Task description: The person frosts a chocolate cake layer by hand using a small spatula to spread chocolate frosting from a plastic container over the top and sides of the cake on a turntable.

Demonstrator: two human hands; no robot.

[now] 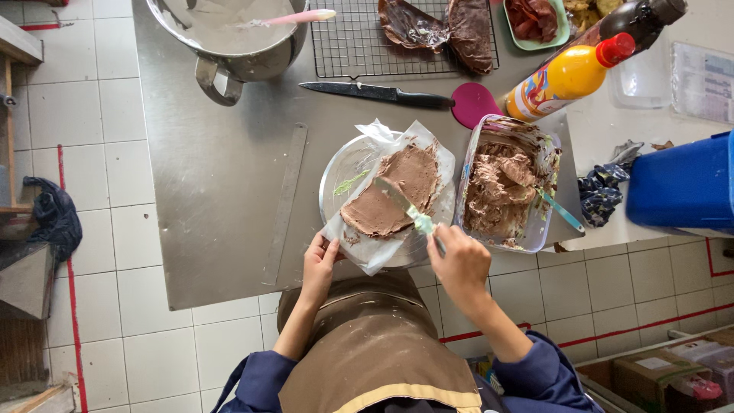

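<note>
Steel table [222, 176]: spatula [405, 205] in right hand [459, 264]

Bare steel table [222, 176] left of my left hand [319, 264] was open except a flat metal ruler [286, 203], frosting tub [506, 183] blocked my right hand [459, 264] sideways, knife [375, 93] and rack [359, 38] barred forward reach, mixing bowl [237, 38] crowded far-left corner.

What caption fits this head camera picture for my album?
Right hand spreads chocolate cream with a spatula; left hand steadies the plate.
</note>
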